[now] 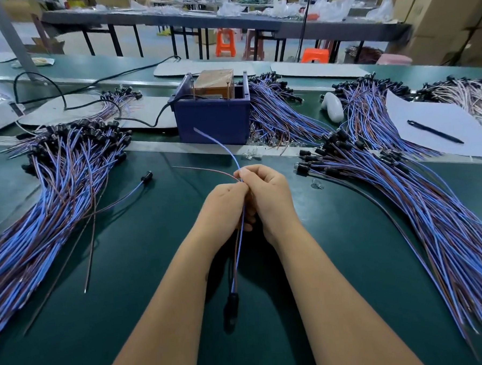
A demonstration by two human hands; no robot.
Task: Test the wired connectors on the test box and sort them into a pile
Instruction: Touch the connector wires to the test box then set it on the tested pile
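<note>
My head camera looks forward and down, close over my forearms, across the worktop [350, 260] toward the hall.

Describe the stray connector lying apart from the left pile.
Start at the blue test box, then drop to the left pile. Just right of it, one black connector lies alone on the green mat, not bundled like the rest.

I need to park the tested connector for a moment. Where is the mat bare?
Bare mat lies between the left pile and the left hand, and right of the right hand before the right pile. Around the test box it is crowded.
</note>
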